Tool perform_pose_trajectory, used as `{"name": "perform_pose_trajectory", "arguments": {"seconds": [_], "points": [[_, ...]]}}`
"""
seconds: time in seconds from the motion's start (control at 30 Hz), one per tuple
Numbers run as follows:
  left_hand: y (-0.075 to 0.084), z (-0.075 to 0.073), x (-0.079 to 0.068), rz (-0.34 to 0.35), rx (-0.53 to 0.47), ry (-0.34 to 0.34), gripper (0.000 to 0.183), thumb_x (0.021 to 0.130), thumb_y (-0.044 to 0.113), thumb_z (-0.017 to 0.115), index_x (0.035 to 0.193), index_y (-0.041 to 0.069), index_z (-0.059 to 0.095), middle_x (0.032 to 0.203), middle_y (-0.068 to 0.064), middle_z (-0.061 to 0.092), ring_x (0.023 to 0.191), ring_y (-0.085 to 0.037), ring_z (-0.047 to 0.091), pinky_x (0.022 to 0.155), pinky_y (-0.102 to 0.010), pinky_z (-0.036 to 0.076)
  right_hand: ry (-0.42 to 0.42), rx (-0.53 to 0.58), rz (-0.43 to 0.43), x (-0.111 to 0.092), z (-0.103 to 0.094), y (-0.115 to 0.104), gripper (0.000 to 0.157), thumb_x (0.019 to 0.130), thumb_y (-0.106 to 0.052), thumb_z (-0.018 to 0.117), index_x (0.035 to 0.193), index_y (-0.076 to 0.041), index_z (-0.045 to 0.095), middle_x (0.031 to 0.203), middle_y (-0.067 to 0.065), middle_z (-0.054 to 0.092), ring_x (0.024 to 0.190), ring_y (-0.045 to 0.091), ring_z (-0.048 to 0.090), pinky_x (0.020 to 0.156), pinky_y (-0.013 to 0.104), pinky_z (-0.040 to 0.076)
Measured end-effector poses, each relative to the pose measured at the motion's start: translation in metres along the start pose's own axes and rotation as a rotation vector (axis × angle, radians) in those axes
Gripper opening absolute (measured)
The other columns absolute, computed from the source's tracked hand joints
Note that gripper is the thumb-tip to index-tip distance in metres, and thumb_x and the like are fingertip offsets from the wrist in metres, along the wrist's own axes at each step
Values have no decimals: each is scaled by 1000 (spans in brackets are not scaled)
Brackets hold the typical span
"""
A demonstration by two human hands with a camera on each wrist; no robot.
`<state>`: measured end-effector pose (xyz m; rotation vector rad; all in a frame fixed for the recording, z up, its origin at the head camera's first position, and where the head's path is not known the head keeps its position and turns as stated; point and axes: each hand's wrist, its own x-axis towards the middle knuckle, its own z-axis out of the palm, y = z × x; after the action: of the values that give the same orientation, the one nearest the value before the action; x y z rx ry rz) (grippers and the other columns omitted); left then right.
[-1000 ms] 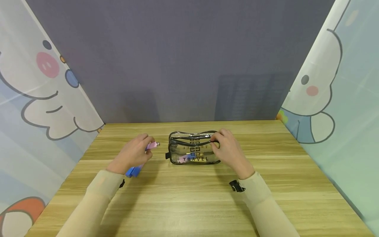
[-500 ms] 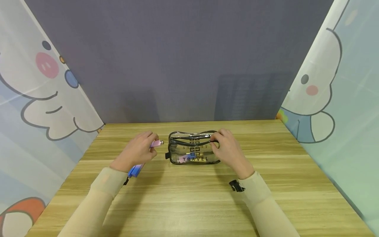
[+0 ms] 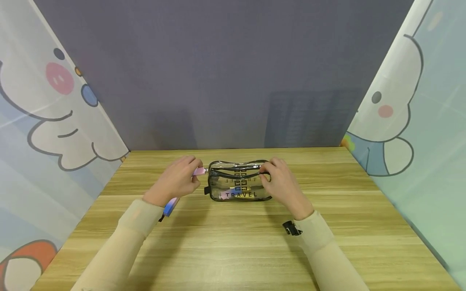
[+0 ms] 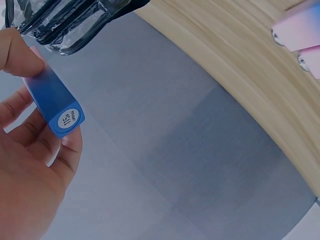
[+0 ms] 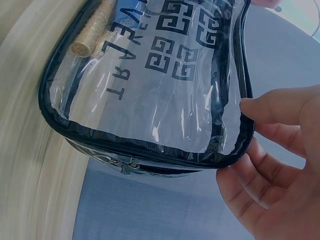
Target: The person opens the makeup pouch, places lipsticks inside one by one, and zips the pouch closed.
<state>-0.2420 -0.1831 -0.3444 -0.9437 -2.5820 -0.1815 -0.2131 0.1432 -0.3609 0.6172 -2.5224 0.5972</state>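
Note:
A clear travel pouch (image 3: 215, 186) with black trim stands on the table, its top gaping between two dark edges. My right hand (image 3: 284, 184) pinches the pouch's upper right corner between thumb and fingers. In my left hand (image 3: 177, 180) is a pink-to-blue lipstick tube (image 4: 52, 100), held between thumb and fingers, its pink end right at the pouch's upper left corner. Through the clear wall show another pink-and-blue tube (image 3: 229, 193) and a gold tube (image 5: 92, 31), lying at the bottom of the pouch.
Beneath the left wrist, more pink-and-blue tubes (image 4: 300, 29) lie on the wooden table (image 3: 233, 246). A grey panel (image 3: 225, 81) rises behind the table. Cartoon-print curtains (image 3: 411, 210) flank both sides.
My left hand has moved right with the lipstick tube, bringing its end up to the pouch. The right hand keeps its hold on the pouch corner.

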Motion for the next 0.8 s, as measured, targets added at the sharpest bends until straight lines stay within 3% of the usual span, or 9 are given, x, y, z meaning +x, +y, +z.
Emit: {"name": "perform_pose_trajectory", "arguments": {"seconds": [0.3, 0.8], "points": [[2, -3, 9, 9, -18, -20, 30, 72, -1, 63, 100, 8, 63, 88, -1, 56, 74, -18, 47, 69, -36, 43, 11, -2, -2, -1, 0, 0, 10, 86, -5, 77, 94, -6, 72, 89, 4, 56, 83, 24, 50, 69, 37, 45], [17, -12, 27, 7, -1, -64, 32, 74, 1, 63, 106, 7, 64, 99, -3, 60, 87, -23, 55, 77, -37, 47, -4, -12, -5, -1, -2, 0, 10, 88, -6, 76, 96, -6, 72, 91, 5, 57, 85, 24, 51, 72, 37, 46]]}}
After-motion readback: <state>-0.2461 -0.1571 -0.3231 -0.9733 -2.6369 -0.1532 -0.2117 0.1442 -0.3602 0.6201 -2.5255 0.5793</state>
